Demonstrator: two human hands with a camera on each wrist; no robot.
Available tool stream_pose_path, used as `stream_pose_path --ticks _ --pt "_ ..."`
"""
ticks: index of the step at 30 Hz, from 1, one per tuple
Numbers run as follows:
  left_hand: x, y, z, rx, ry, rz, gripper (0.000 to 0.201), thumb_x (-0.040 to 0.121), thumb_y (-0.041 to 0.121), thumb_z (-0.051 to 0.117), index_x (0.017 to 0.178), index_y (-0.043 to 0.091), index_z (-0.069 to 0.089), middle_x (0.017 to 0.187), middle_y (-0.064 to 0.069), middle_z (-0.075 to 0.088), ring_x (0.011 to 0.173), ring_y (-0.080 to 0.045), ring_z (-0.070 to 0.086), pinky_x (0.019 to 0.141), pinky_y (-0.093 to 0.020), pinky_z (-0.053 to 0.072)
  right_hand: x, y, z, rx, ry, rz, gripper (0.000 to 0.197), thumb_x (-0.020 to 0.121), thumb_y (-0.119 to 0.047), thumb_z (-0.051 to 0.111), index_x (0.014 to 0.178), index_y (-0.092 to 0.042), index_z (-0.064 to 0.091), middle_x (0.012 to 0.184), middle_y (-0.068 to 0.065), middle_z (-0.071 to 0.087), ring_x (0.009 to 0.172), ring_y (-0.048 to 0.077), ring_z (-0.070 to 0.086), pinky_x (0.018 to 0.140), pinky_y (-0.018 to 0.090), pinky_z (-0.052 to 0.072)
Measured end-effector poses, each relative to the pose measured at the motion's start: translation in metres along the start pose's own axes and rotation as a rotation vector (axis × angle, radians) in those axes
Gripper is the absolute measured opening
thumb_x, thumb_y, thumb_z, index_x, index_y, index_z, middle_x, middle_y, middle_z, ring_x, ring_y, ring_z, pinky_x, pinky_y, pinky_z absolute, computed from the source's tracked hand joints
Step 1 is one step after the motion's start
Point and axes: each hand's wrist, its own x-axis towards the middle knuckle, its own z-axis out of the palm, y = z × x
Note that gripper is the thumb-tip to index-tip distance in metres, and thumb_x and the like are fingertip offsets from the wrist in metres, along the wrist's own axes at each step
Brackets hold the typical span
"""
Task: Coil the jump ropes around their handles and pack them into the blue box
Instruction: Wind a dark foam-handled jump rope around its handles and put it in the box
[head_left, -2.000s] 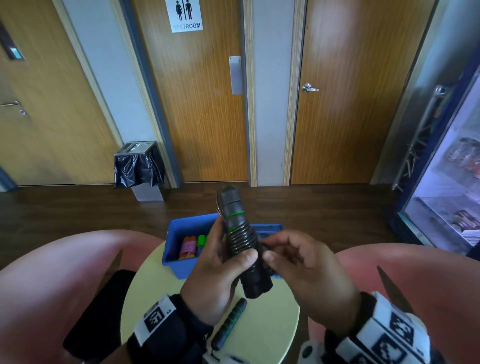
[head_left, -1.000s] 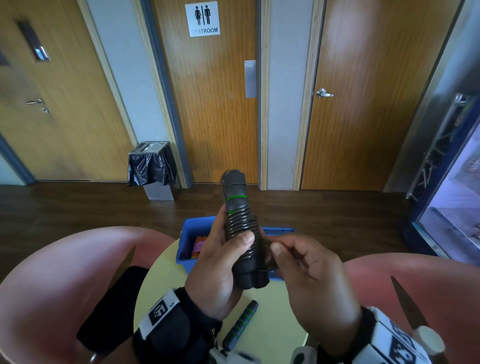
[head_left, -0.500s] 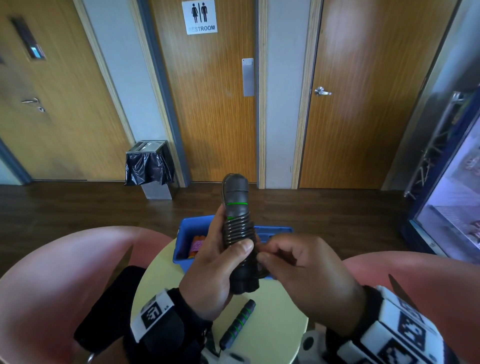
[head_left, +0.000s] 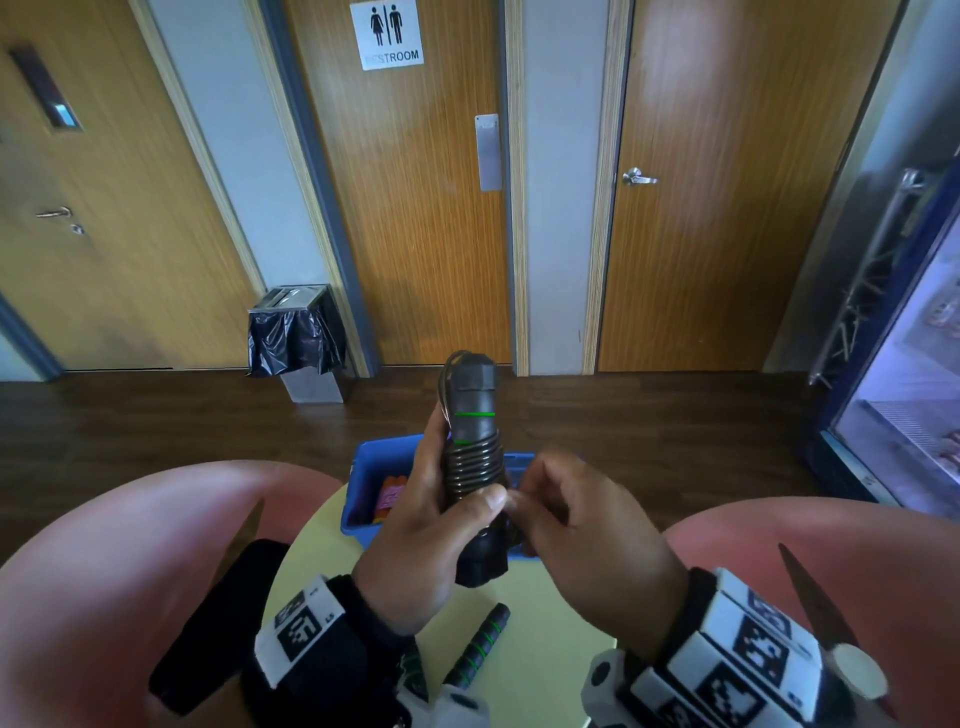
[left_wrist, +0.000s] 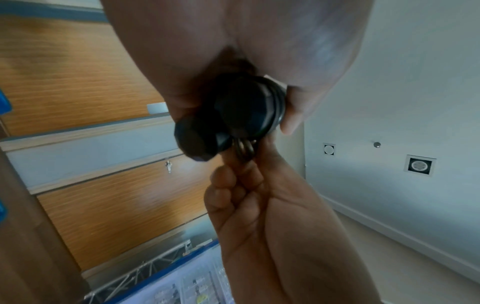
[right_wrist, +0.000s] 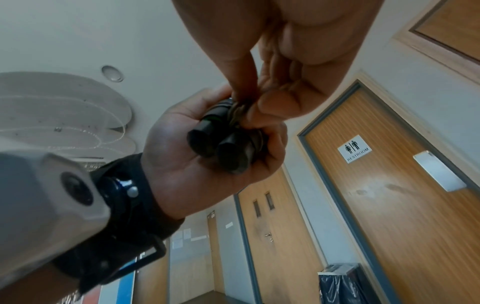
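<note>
My left hand (head_left: 431, 525) grips a pair of black jump rope handles (head_left: 472, 415) with green rings, held upright above the table, the dark rope (head_left: 475, 467) coiled round them. My right hand (head_left: 561, 519) pinches the rope's end beside the lower coils. From below, both handle butts (right_wrist: 218, 146) show side by side in my left palm (right_wrist: 179, 170), with rope loops (left_wrist: 244, 149) pinched in my right fingers (left_wrist: 233, 181). The blue box (head_left: 363, 467) stands behind my hands on the round table and holds orange and pink items. Another black handle with green rings (head_left: 478, 647) lies on the table.
The small round yellow table (head_left: 535, 618) is flanked by two pink chair backs (head_left: 104, 545). A black seat pad (head_left: 218, 623) shows at the left. Wooden doors, a bin lined with a black bag (head_left: 296, 338) and a glass-fronted fridge (head_left: 909, 389) stand beyond.
The coiled handles stay upright in my left hand. My right hand has shifted closer to the lower coils and now pinches right beside my left thumb. The view has swayed slightly.
</note>
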Motion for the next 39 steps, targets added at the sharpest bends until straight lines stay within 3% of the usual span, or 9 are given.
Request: stream_pose_path --ticks 3,5,10,15,19,24,28,32,39 --pt "0.001 -0.003 0.001 -0.006 0.013 -0.013 0.080 0.076 0.025 0.068 0.148 0.030 0.034 0.089 -0.012 0.055 0.071 -0.022 0.053 0.058 -0.027 0.048 -0.004 0.001 0.000 -0.048 -0.001 -0.072 0.026 0.098 -0.030 0.056 0.074 -0.030 0.046 0.066 -0.022 0.060 0.057 0.000 0.055 0.053 0.015 0.040" --pt "0.001 -0.004 0.002 -0.049 0.030 -0.025 0.075 0.075 0.025 0.069 0.144 0.029 0.040 0.092 -0.016 0.054 0.076 -0.029 0.052 0.059 -0.033 0.048 -0.005 0.005 -0.001 0.037 0.026 -0.053 0.024 0.097 -0.023 0.059 0.073 -0.025 0.053 0.063 -0.011 0.061 0.054 0.002 0.052 0.051 0.016 0.037" --pt "0.004 -0.004 0.002 -0.108 0.018 -0.025 0.070 0.076 0.022 0.068 0.141 0.025 0.042 0.096 -0.020 0.050 0.083 -0.036 0.049 0.070 -0.046 0.045 0.001 0.013 -0.005 0.370 -0.094 0.243 0.014 0.096 -0.021 0.063 0.084 -0.013 0.065 0.065 -0.002 0.067 0.060 0.006 0.059 0.061 0.025 0.048" --pt "0.010 -0.002 0.007 -0.125 0.020 -0.027 0.071 0.074 0.022 0.068 0.141 0.024 0.043 0.098 -0.020 0.055 0.084 -0.033 0.054 0.067 -0.040 0.051 -0.003 0.011 -0.003 -0.019 -0.060 -0.102 0.036 0.103 -0.028 0.044 0.068 -0.036 0.048 0.065 -0.023 0.057 0.060 0.000 0.053 0.056 0.015 0.038" --pt "0.011 -0.002 0.010 -0.154 0.007 -0.069 0.080 0.070 0.022 0.070 0.145 0.026 0.040 0.097 -0.016 0.055 0.083 -0.029 0.054 0.066 -0.035 0.052 -0.003 0.016 -0.002 -0.127 -0.058 -0.244 0.030 0.103 -0.026 0.044 0.076 -0.036 0.041 0.067 -0.015 0.052 0.067 0.003 0.053 0.057 0.014 0.035" --pt "0.013 -0.002 0.011 -0.183 -0.029 -0.106 0.083 0.070 0.020 0.070 0.147 0.026 0.038 0.096 -0.016 0.055 0.078 -0.026 0.060 0.061 -0.031 0.053 0.001 0.022 0.001 -0.091 -0.050 -0.215 0.023 0.103 -0.027 0.042 0.084 -0.035 0.052 0.073 -0.015 0.060 0.076 0.005 0.058 0.061 0.016 0.041" --pt "0.017 -0.004 0.013 -0.290 -0.041 -0.138 0.077 0.074 0.016 0.068 0.145 0.025 0.040 0.105 -0.023 0.056 0.114 -0.042 0.057 0.083 -0.044 0.054 0.005 0.024 0.003 -0.095 0.019 -0.240 0.020 0.102 -0.026 0.040 0.089 -0.026 0.056 0.073 -0.008 0.058 0.076 0.006 0.058 0.061 0.017 0.042" --pt "0.021 -0.008 0.014 -0.282 -0.015 -0.140 0.076 0.075 0.020 0.069 0.145 0.023 0.040 0.113 -0.026 0.050 0.108 -0.044 0.050 0.082 -0.050 0.048 0.007 0.022 0.003 -0.115 0.087 -0.255 0.038 0.102 -0.015 0.044 0.072 -0.038 0.039 0.061 -0.015 0.047 0.066 -0.003 0.052 0.060 0.010 0.037" --pt "0.024 -0.016 0.021 -0.303 0.043 -0.130 0.077 0.073 0.025 0.070 0.144 0.015 0.041 0.099 -0.018 0.051 0.088 -0.035 0.053 0.064 -0.039 0.053 0.014 0.027 0.000 -0.084 0.123 -0.171 0.040 0.102 -0.023 0.046 0.064 -0.031 0.035 0.058 -0.008 0.049 0.063 0.013 0.053 0.053 0.021 0.034"
